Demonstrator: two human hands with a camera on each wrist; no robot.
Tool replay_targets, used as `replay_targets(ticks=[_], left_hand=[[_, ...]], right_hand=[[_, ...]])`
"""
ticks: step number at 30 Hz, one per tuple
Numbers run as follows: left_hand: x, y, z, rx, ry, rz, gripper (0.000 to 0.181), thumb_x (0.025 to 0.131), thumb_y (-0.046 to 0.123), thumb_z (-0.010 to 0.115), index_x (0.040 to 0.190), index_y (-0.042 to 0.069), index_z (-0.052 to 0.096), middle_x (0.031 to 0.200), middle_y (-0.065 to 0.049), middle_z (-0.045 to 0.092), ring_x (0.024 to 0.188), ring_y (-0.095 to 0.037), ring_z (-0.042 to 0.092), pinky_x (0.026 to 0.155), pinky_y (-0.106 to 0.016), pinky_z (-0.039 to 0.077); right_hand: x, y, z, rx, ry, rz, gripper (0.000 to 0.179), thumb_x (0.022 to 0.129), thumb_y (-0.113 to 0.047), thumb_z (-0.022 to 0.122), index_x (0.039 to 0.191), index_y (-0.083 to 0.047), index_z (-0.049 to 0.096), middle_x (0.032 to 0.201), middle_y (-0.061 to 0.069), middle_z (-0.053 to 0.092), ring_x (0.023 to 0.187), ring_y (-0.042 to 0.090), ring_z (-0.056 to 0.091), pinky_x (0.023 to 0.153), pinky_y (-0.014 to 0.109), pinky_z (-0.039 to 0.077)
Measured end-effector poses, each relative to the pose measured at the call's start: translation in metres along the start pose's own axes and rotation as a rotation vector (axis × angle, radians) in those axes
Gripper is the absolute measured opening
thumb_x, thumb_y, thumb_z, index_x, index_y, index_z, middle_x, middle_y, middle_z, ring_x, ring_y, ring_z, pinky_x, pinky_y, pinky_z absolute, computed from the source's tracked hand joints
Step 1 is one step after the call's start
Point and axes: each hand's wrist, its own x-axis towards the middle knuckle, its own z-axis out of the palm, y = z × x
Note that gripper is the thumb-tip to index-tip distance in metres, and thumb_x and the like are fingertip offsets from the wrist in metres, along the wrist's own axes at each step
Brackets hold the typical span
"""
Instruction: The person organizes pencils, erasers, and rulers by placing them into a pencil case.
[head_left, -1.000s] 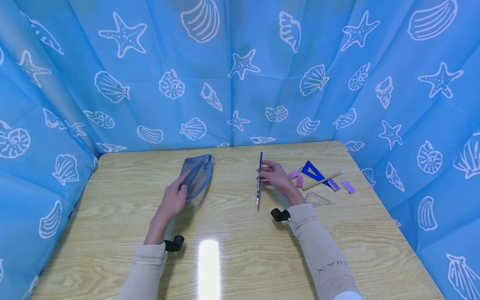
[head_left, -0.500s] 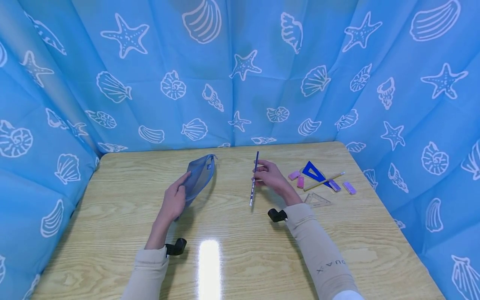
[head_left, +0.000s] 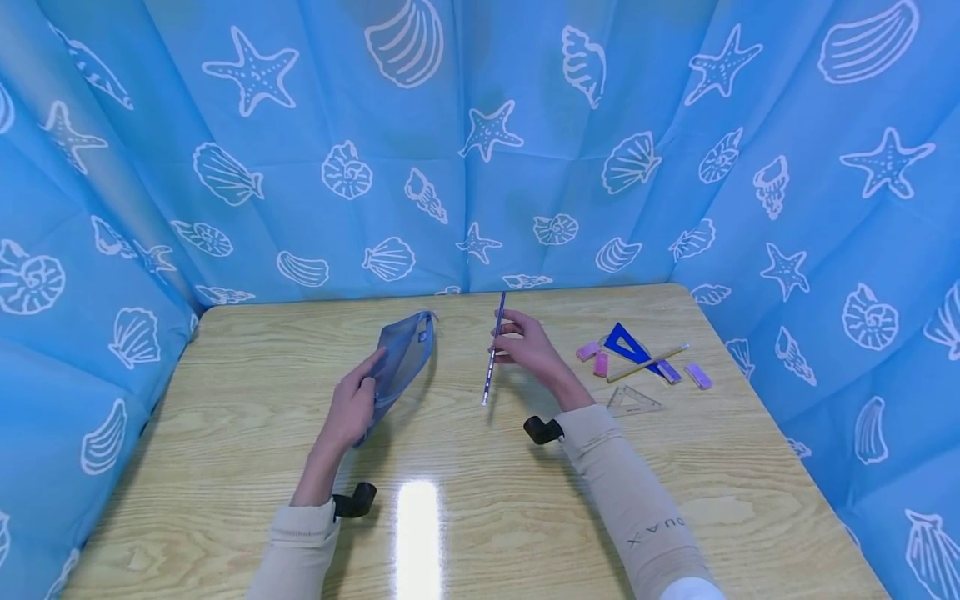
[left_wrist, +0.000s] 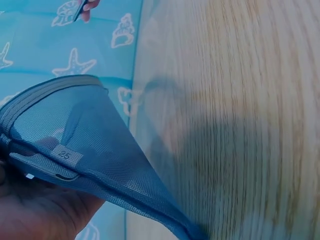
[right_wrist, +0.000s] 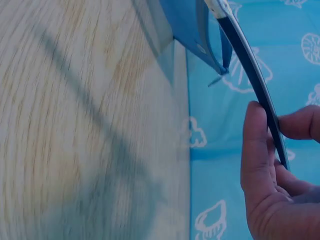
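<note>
Over the pale wood-grained worktop (head_left: 517,508), the head view shows both hands curled. The left hand (head_left: 351,407) grips the near side of a blue mesh pouch (head_left: 408,358), thumb on top. The right hand (head_left: 525,342) pinches a slim, dark blue patterned pencil (head_left: 489,377), tilted, at mid-length. Wood grain fills the gap between pouch and pencil. To the right of the pencil lie a blue set square (head_left: 637,347) with a yellow pencil (head_left: 630,372) across it, small pink and purple erasers (head_left: 602,364), and a clear plastic triangle (head_left: 637,409). The far edge runs just in front of a blue shell-print curtain (head_left: 420,225).

From the left wrist, the see-through mesh spreads above the palm, with a ribbed zip and a label reading "25"; the pouch narrows toward the wood.

From the right wrist, fingertips and thumb close on the glossy pencil; the pouch appears near the top.
</note>
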Motion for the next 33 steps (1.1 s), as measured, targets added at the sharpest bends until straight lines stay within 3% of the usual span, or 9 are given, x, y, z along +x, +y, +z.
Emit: replay_targets(ticks=[8, 10, 13, 15, 17, 21, 23, 29, 33], left_hand=[[-0.005, 0.002, 0.007, 0.023, 0.084, -0.008, 0.057, 0.104, 0.012, 0.025, 0.160, 0.013, 0.034, 0.153, -0.020, 0.045, 0.049, -0.016, 0.035, 0.053, -0.031, 0.042], [-0.007, 0.003, 0.009, 0.022, 0.102, -0.008, 0.057, 0.104, 0.012, 0.025, 0.161, 0.013, 0.032, 0.157, -0.020, 0.042, 0.062, -0.024, 0.046, 0.058, -0.034, 0.043], [-0.008, 0.005, 0.013, 0.006, 0.135, 0.000, 0.058, 0.103, 0.012, 0.025, 0.161, 0.012, 0.030, 0.161, -0.020, 0.037, 0.096, -0.038, 0.060, 0.070, -0.039, 0.046], [-0.010, 0.005, 0.016, -0.021, 0.158, 0.010, 0.058, 0.103, 0.010, 0.025, 0.161, 0.010, 0.030, 0.162, -0.021, 0.034, 0.125, -0.044, 0.054, 0.082, -0.043, 0.046], [-0.011, 0.005, 0.018, -0.051, 0.186, 0.014, 0.059, 0.102, 0.009, 0.025, 0.161, 0.010, 0.030, 0.162, -0.021, 0.035, 0.137, -0.044, 0.048, 0.093, -0.049, 0.045], [-0.015, 0.004, 0.022, -0.102, 0.227, 0.010, 0.060, 0.101, 0.006, 0.023, 0.161, 0.013, 0.031, 0.162, -0.021, 0.034, 0.138, -0.043, 0.048, 0.106, -0.057, 0.043], [-0.016, 0.003, 0.023, -0.116, 0.244, 0.010, 0.061, 0.101, 0.006, 0.023, 0.161, 0.014, 0.032, 0.163, -0.020, 0.033, 0.138, -0.043, 0.049, 0.104, -0.056, 0.045], [-0.018, 0.003, 0.021, -0.100, 0.262, 0.006, 0.059, 0.101, 0.006, 0.023, 0.157, 0.013, 0.040, 0.161, -0.017, 0.038, 0.136, -0.041, 0.051, 0.074, -0.039, 0.048], [-0.019, 0.002, 0.021, -0.092, 0.253, -0.001, 0.058, 0.101, 0.006, 0.024, 0.157, 0.009, 0.038, 0.161, -0.018, 0.038, 0.137, -0.044, 0.050, 0.086, -0.046, 0.051]], right_hand=[[-0.001, -0.014, 0.017, 0.056, 0.076, -0.048, 0.059, 0.095, 0.007, 0.055, 0.152, -0.001, 0.041, 0.116, 0.018, 0.057, 0.087, 0.020, 0.069, 0.080, 0.031, 0.065], [0.000, -0.017, 0.021, 0.077, 0.089, -0.069, 0.059, 0.095, 0.007, 0.056, 0.151, -0.002, 0.043, 0.117, 0.019, 0.057, 0.088, 0.021, 0.069, 0.080, 0.031, 0.065], [0.001, -0.022, 0.027, 0.105, 0.104, -0.097, 0.057, 0.094, 0.007, 0.056, 0.149, -0.004, 0.045, 0.116, 0.018, 0.057, 0.086, 0.019, 0.070, 0.079, 0.031, 0.065], [0.002, -0.024, 0.031, 0.117, 0.103, -0.113, 0.057, 0.094, 0.007, 0.056, 0.149, -0.004, 0.046, 0.115, 0.018, 0.057, 0.084, 0.018, 0.069, 0.078, 0.031, 0.065], [0.002, -0.026, 0.033, 0.120, 0.101, -0.122, 0.057, 0.094, 0.007, 0.056, 0.149, -0.004, 0.046, 0.115, 0.018, 0.057, 0.083, 0.017, 0.069, 0.078, 0.030, 0.065], [0.001, -0.027, 0.037, 0.125, 0.087, -0.134, 0.058, 0.094, 0.007, 0.055, 0.150, -0.004, 0.044, 0.118, 0.023, 0.055, 0.083, 0.017, 0.069, 0.076, 0.029, 0.065], [0.001, -0.026, 0.039, 0.128, 0.082, -0.135, 0.058, 0.094, 0.007, 0.055, 0.150, -0.004, 0.044, 0.118, 0.023, 0.055, 0.083, 0.017, 0.069, 0.076, 0.029, 0.065], [0.003, -0.029, 0.045, 0.128, 0.076, -0.141, 0.058, 0.094, 0.008, 0.056, 0.150, -0.005, 0.045, 0.114, 0.017, 0.057, 0.085, 0.018, 0.070, 0.079, 0.032, 0.065], [0.006, -0.037, 0.052, 0.127, 0.078, -0.152, 0.059, 0.094, 0.007, 0.055, 0.151, -0.008, 0.046, 0.115, 0.017, 0.059, 0.084, 0.016, 0.070, 0.079, 0.033, 0.065]])
